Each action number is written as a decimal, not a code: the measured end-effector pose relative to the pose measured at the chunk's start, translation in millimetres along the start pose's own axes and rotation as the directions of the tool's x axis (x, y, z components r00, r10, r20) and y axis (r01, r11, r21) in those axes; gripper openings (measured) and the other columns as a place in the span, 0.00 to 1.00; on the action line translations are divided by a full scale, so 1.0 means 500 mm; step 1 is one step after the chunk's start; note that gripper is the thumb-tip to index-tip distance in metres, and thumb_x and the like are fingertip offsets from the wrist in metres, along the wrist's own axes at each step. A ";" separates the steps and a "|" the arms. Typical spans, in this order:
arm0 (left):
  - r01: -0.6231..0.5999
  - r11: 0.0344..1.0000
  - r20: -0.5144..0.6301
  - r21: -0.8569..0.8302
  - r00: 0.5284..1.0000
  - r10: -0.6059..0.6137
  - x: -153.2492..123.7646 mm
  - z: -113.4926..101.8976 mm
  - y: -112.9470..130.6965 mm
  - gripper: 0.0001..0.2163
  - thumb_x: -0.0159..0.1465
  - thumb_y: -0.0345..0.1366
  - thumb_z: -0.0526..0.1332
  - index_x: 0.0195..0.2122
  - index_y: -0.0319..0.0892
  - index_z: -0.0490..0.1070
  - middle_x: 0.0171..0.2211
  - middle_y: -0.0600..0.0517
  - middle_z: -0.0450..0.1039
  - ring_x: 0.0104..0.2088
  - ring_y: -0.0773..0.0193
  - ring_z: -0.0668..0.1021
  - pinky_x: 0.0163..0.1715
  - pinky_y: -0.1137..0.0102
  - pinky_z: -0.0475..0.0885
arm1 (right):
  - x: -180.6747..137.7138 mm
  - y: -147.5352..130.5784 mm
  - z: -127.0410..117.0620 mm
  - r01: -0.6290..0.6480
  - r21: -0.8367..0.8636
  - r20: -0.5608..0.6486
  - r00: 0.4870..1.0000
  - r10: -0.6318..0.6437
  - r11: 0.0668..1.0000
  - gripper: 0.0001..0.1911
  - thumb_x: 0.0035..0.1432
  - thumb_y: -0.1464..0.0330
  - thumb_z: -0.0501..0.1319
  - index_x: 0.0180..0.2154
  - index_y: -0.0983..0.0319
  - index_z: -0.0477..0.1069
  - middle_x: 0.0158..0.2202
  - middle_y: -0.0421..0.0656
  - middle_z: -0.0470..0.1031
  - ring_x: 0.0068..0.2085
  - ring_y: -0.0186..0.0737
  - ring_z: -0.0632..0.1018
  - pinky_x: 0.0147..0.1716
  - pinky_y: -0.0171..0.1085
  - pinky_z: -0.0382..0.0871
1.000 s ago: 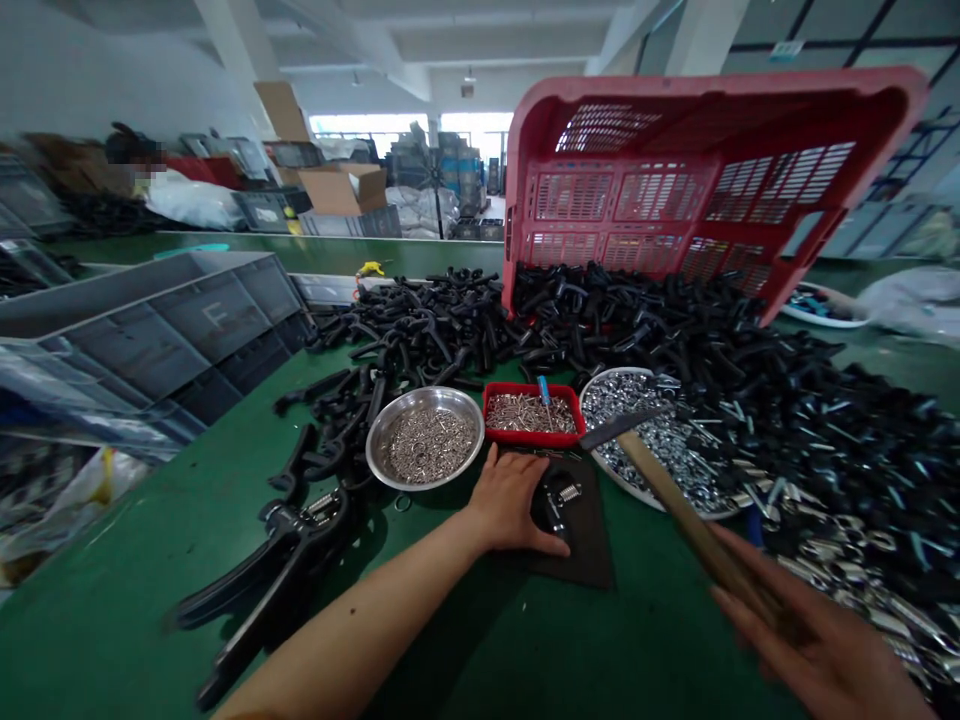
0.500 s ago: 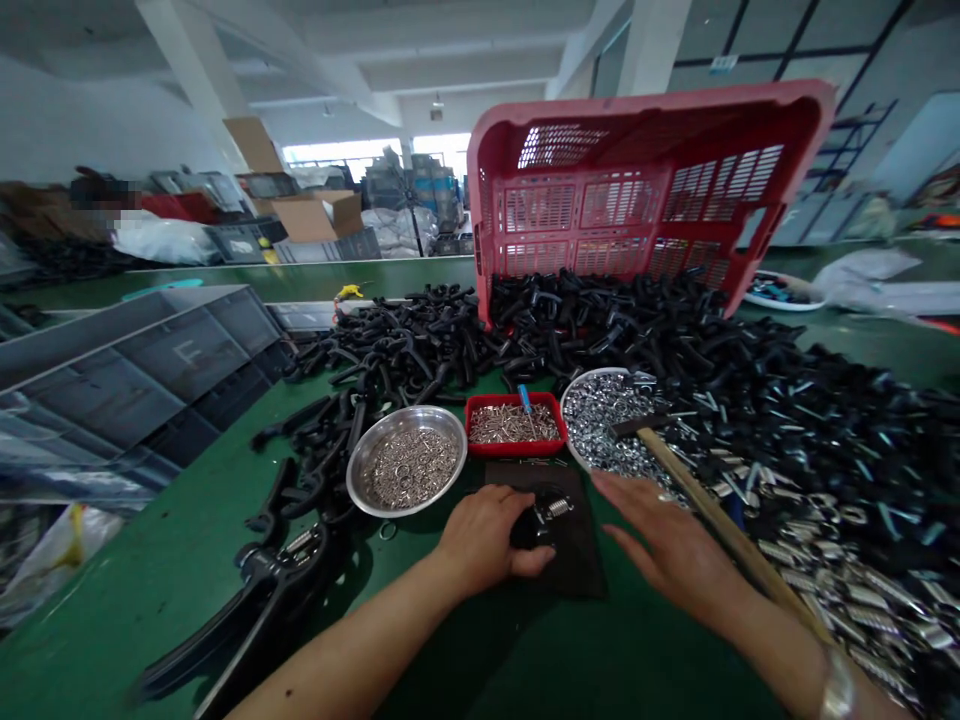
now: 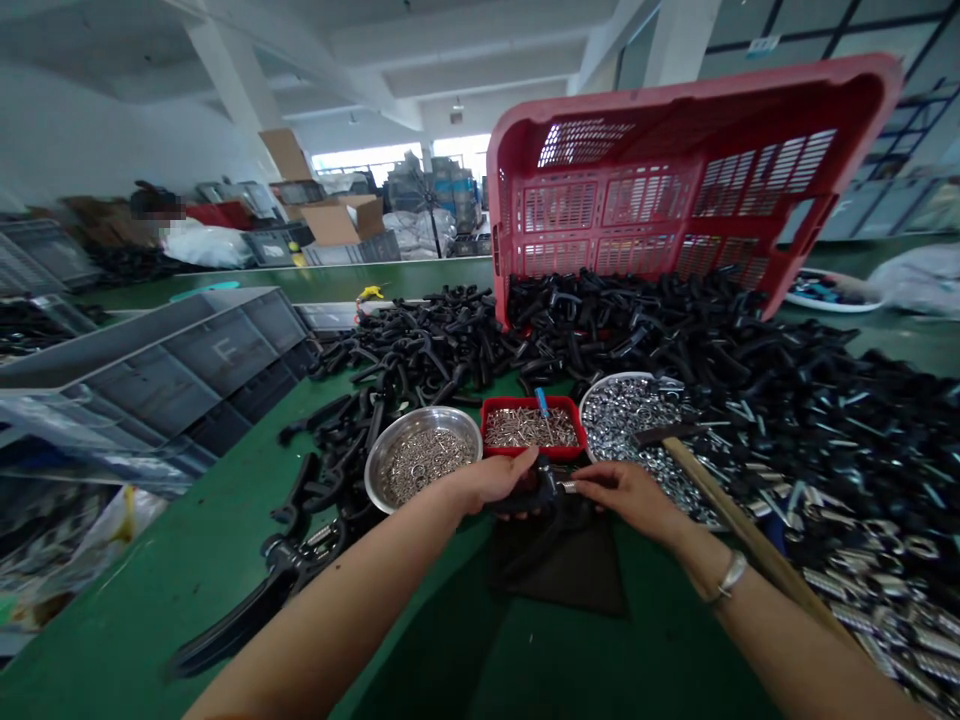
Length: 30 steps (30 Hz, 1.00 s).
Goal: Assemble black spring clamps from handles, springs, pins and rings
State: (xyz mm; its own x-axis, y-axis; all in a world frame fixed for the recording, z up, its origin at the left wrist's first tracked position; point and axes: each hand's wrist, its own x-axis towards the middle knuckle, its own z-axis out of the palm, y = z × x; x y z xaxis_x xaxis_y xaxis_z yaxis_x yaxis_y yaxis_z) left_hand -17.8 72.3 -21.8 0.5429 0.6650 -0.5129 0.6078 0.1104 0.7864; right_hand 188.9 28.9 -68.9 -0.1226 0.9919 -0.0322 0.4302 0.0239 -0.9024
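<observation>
Over a dark mat, my left hand grips a black plastic clamp, its thumb on top and fingers underneath. A short silver coil spring sits at the clamp's joint. My right hand pinches that spring's near end between thumb and fingertips. Just behind the hands is a red tray of small metal pins, with a blue-handled screwdriver in it. A steel bowl of small metal rings and pins stands beside my left wrist.
A round dish of small metal parts and a hammer lie to the right, near loose springs. Black clamp parts pile up behind, spilling from a tipped red crate. Grey bins stand left.
My left hand has raised the clamp off the mat and turned it. The right hand, open and apart before, has come in and closed on the spring. The view has shifted slightly.
</observation>
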 end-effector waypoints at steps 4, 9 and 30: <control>0.041 0.908 -0.374 0.416 0.918 0.130 0.001 0.022 -0.013 0.26 0.62 0.52 0.40 0.41 0.40 0.70 0.40 0.44 0.73 0.38 0.57 0.75 0.36 0.65 0.69 | 0.001 0.001 0.013 0.059 -0.297 -0.018 0.998 -0.068 0.953 0.14 0.51 0.59 0.58 0.34 0.61 0.75 0.30 0.41 0.77 0.28 0.36 0.75 0.27 0.34 0.69; 0.058 0.768 -0.450 0.638 0.837 0.311 0.005 0.057 -0.052 0.20 0.61 0.46 0.50 0.52 0.44 0.62 0.48 0.47 0.67 0.47 0.57 0.70 0.45 0.65 0.65 | 0.007 -0.035 0.014 0.121 -0.538 0.011 0.991 -0.137 0.834 0.06 0.49 0.64 0.61 0.27 0.59 0.75 0.29 0.39 0.77 0.33 0.37 0.76 0.33 0.34 0.66; 0.020 0.875 -0.547 0.484 0.787 0.285 0.005 0.065 -0.077 0.20 0.60 0.48 0.51 0.50 0.46 0.64 0.48 0.50 0.67 0.45 0.59 0.71 0.44 0.68 0.65 | 0.090 -0.073 0.018 -0.035 -0.397 -0.442 0.883 -0.158 0.917 0.14 0.59 0.64 0.48 0.45 0.63 0.58 0.33 0.47 0.74 0.31 0.38 0.77 0.30 0.36 0.71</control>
State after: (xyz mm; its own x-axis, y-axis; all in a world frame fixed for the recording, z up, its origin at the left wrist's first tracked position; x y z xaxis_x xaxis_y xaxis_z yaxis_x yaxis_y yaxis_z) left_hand -20.8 45.7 -64.5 0.2837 0.9589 0.0086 0.8231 -0.2481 0.5108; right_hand 159.7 71.4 -41.4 0.2197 0.9270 0.3039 0.7542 0.0362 -0.6557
